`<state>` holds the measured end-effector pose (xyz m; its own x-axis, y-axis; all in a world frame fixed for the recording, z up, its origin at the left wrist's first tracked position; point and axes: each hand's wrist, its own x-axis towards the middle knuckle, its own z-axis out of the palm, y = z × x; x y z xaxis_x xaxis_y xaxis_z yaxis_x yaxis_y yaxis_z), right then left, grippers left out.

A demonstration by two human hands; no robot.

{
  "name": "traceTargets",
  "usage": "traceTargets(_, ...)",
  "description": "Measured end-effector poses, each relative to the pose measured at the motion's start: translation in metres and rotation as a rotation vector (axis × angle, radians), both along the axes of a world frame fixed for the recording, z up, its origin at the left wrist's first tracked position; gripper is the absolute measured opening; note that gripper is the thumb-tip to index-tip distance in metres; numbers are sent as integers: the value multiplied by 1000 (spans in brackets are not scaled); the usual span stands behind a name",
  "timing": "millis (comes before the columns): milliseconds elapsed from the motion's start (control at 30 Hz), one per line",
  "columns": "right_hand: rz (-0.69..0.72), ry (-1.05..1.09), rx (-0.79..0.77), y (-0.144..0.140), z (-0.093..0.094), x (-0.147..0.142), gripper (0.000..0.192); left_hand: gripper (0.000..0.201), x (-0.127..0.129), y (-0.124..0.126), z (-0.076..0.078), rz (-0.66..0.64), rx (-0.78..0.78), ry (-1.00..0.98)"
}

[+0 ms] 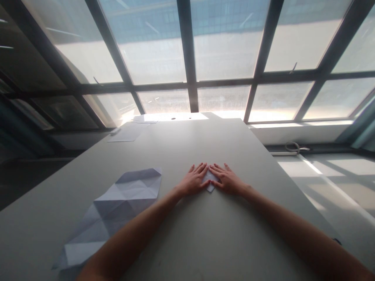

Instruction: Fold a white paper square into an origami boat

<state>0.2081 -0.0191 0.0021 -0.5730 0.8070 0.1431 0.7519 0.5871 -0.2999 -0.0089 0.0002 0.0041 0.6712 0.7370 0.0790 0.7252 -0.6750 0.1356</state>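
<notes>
No readable writing anywhere; left hand (pixel 193 182) and right hand (pixel 227 181) lie flat, palms down, fingertips meeting, both pressing one small folded paper (pixel 210 185) onto the grey table (pixel 205 234). Only its lower corner shows between the hands, pointing back toward the person, so the long axis can't be read. Count: one creased open sheet (pixel 117 207) well off to the left hand's outer side, more flat sheets (pixel 129 132) far beyond it by the window.

Both hands hid most of the folded paper (pixel 210 186) at frame center. The creased sheet (pixel 117 210), lower left, ran under the left forearm (pixel 123 242).
</notes>
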Motion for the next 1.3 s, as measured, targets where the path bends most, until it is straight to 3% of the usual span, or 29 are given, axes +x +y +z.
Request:
traceTargets(200, -222, -39, -1, 4, -9, -3, 64, 68, -1, 2, 2, -2, 4, 10)
traceTargets(767, -512, 22, 73, 6, -16, 0, 53, 66, -3, 3, 1, -36, -4, 8)
traceTargets(900, -468, 87, 121, 6, -12, 1, 51, 65, -3, 4, 0, -44, -12, 31)
traceTargets(1133, -18, 117, 99, -8, -3, -13, 53, 58, -1, 3, -1, -33, 4, 32)
traceTargets(1300, -7, 50, 32, -12, -3, -19, 56, 54, 0, 5, -3, 27, -7, 14)
